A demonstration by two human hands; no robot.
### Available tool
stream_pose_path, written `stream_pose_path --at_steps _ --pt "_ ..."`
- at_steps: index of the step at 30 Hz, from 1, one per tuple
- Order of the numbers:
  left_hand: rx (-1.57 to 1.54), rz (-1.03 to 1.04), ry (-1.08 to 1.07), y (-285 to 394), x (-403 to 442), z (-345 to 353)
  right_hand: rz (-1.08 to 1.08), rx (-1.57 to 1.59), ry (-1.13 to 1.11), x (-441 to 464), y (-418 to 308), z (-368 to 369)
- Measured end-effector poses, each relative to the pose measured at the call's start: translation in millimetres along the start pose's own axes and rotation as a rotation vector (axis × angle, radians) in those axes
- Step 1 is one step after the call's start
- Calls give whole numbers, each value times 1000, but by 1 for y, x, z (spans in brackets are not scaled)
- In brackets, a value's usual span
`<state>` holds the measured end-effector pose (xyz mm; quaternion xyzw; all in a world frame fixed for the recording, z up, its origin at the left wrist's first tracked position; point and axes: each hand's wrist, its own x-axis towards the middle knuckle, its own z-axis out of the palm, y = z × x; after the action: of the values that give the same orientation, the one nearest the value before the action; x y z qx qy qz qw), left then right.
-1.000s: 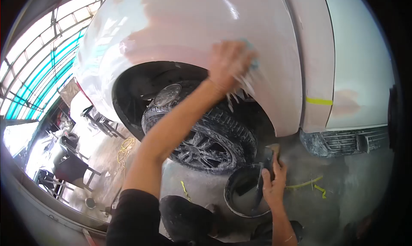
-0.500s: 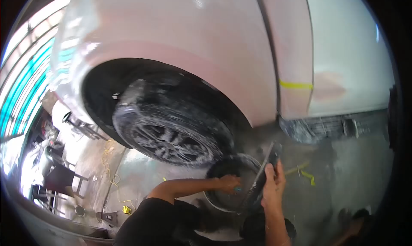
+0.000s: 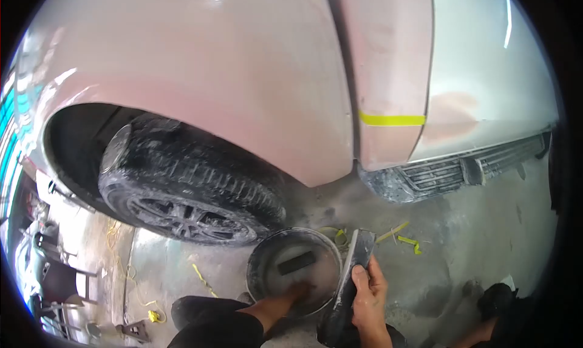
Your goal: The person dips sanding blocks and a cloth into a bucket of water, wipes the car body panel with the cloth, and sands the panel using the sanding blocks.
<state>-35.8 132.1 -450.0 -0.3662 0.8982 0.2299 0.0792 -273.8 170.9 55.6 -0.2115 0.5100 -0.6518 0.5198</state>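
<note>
Below the car's front tire stands a round dark bucket of cloudy grey water. My left hand reaches down into that water, its fingers blurred and sunk from sight, so what they hold cannot be made out. Just above it in the water is a small dark rectangular block. At the bucket's right side my right hand is closed around a long, flat, dark sanding block, thumb on its face and fingers behind. The sanding block is held tilted, its upper end pointing away from me.
A pinkish-white car fender and the dusty tire rise ahead. Yellow tape crosses the panel beside the door. Tape scraps and a yellow cord lie on the floor. Another person's arm shows at lower right.
My view has shifted right and closer to the door. My left hand has gone deeper into the water, and the small dark block now shows there. The right hand still holds the sanding block.
</note>
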Motion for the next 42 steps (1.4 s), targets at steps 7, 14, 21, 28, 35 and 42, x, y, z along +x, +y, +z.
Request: stream_pose_path --at_steps 7,14,21,28,35,42 --pt "-7 -225 -557 15 -1 -135 -29 58 -41 0 -1 5" --pt "-286 -68 267 27 -86 -310 -71 114 -84 5 12 5" --pt "98 178 880 138 -222 -664 -191 77 -36 23 18 18" --pt "897 291 1416 160 -281 -877 -217 50 -131 21 14 37" --pt "1156 368 1546 147 -194 -870 -300 -46 -144 26 26 44" --pt "1291 746 907 157 -91 -741 -294 -51 -173 29 33 53"
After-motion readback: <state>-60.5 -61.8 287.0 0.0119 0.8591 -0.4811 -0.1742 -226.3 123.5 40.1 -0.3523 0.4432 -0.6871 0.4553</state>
